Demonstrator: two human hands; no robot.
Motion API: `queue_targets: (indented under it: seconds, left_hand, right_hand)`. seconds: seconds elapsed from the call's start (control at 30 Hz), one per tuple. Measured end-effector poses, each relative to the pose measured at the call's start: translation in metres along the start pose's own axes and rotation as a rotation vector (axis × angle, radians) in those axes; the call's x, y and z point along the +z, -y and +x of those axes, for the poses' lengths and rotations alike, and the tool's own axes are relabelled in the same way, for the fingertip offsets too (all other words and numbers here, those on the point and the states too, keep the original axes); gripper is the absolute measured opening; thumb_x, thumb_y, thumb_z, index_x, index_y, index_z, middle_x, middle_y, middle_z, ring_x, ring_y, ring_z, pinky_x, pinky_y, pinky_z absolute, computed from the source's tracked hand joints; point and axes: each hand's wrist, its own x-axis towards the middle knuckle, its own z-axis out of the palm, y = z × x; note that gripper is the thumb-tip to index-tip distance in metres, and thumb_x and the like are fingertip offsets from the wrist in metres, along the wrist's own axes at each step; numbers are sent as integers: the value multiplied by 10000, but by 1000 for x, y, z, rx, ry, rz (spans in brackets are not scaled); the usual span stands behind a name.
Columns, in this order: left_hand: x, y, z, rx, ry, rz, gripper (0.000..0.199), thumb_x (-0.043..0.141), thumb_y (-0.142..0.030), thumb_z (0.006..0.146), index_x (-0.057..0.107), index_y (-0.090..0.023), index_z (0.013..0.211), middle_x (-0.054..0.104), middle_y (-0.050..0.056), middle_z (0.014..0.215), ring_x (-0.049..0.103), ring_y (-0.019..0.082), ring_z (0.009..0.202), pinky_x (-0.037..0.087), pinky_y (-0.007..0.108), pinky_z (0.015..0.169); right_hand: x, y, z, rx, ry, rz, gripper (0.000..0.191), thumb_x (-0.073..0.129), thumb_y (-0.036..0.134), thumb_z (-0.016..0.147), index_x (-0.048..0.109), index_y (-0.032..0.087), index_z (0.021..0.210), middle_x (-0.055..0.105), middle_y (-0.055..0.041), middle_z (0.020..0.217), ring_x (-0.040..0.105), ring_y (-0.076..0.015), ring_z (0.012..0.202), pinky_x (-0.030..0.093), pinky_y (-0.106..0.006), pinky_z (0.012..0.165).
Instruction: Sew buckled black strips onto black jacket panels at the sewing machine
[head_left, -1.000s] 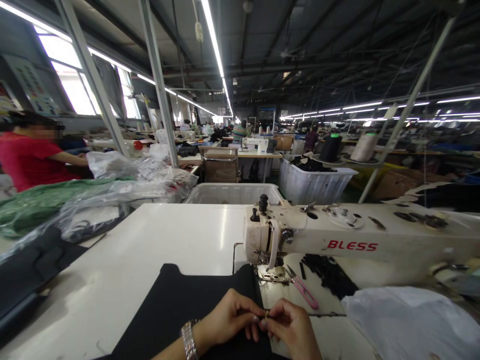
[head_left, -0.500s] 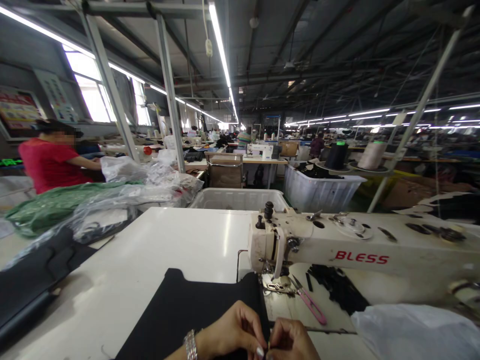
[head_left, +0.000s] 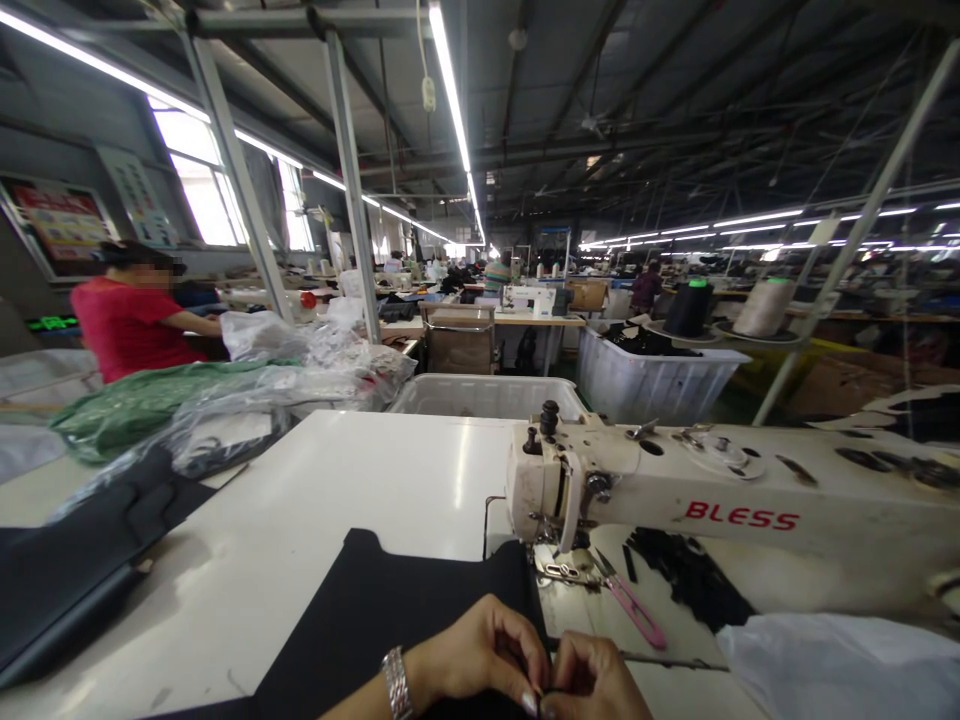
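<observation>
A large black fabric piece [head_left: 390, 610] lies on the white table, its far right edge by the needle area of the sewing machine [head_left: 645, 490]. My left hand [head_left: 487, 650] is closed over the piece's right edge, thumb and fingers pinched together. Close beside it, my right hand [head_left: 592, 680] is pinched too, the fingertips of both hands nearly meeting. Between them shows a bit of the black edge. Pink-handled thread snips [head_left: 634, 610] lie on the machine bed, to the right of the needle, next to a heap of black scraps [head_left: 686, 580].
Stacked black pieces [head_left: 82, 560] and plastic-wrapped bundles [head_left: 300, 385] lie at the left. Behind the table [head_left: 375, 470] stand white bins [head_left: 660, 385]. A white plastic bag [head_left: 840, 655] sits at the right front. A person in red [head_left: 135, 320] works at the far left.
The whole view has shifted slightly, so things appear further right. My hands stay pinched together at the fabric's edge, with only small finger movement.
</observation>
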Motion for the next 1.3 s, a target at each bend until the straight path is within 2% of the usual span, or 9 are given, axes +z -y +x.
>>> queue_targets:
  seconds: [0.17,0.27,0.4,0.57,0.8,0.97,1.3]
  left_hand:
    - [-3,2,3,28,-85,-42,278,797,-248,460,634,-65,590,620,51,647,546,81,530,431,176,540]
    - [-3,0,3,68,-161,-91,293,805,-228,437,587,-66,546,634,59,635,564,94,515,434,182,515]
    - [-3,1,5,127,-246,-131,341,803,-229,446,506,-81,527,643,65,636,594,127,541,452,208,523]
    - [-4,5,6,121,-231,-100,335,791,-207,478,490,-84,559,637,48,649,583,100,556,446,187,537]
    - [-5,4,5,130,-208,-95,374,779,-170,517,509,-95,764,653,40,668,607,106,570,472,193,570]
    - [-5,4,6,154,-231,-81,366,773,-174,529,509,-87,766,664,59,639,618,123,550,483,197,552]
    - [-4,5,4,194,-177,-83,382,758,-153,556,492,-97,825,661,42,670,623,118,590,490,198,584]
  right_hand:
    - [-3,1,-1,-118,-60,-54,319,683,372,559,439,173,505,391,56,465,354,-86,478,273,-209,461]
    - [1,10,-7,-205,-117,-78,274,611,412,661,516,164,596,481,19,548,439,-108,524,351,-220,506]
    - [7,19,-12,-256,-170,-80,246,665,381,626,564,169,701,583,-15,654,530,-144,600,420,-241,565]
    - [9,15,-10,-173,-267,-102,199,643,344,657,570,165,608,571,9,549,534,-129,533,417,-222,524]
    - [7,15,-10,-140,-262,-15,205,698,343,588,608,160,606,602,2,563,554,-131,536,431,-225,523]
    - [6,13,-9,-104,-234,92,220,677,365,615,646,152,658,624,-16,567,563,-132,531,440,-228,519]
    - [4,12,-7,-96,-218,132,217,671,347,636,625,136,613,617,-26,523,549,-119,480,430,-220,466]
